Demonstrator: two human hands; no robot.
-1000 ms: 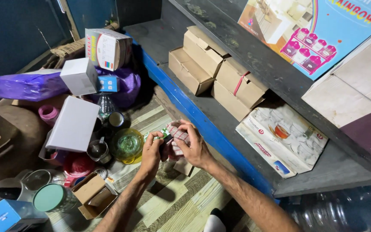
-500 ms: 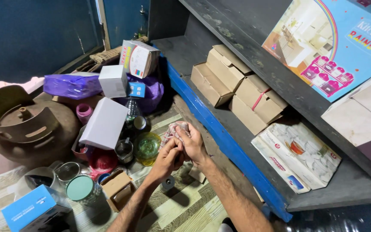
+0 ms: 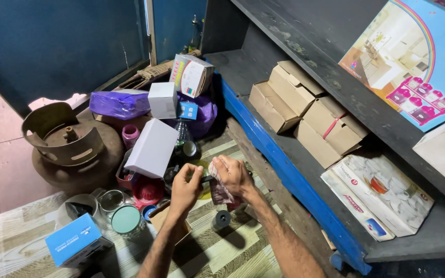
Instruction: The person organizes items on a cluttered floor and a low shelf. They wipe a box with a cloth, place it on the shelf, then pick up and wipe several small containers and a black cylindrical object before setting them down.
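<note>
Between both hands, right grip (image 3: 231, 176) clutching, left (image 3: 185, 188) pinching, the small crinkly packet (image 3: 218, 188) looks light, soft, best held edgewise.

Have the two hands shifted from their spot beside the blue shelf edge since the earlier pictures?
No. The left hand and right hand are close together beside the blue shelf edge as before; only the camera view shifted.

the rusty brown metal gas cylinder (image 3: 73, 149) looks rough and matt. just right of it the plain white cardboard box (image 3: 153, 148) is smooth and dull, and behind it the purple plastic bag (image 3: 120, 103) shines. farther right, the brown cardboard cartons (image 3: 305, 110) sit matt on the dark, scuffed wooden shelf (image 3: 284, 149) with its glossy blue painted edge.
</note>
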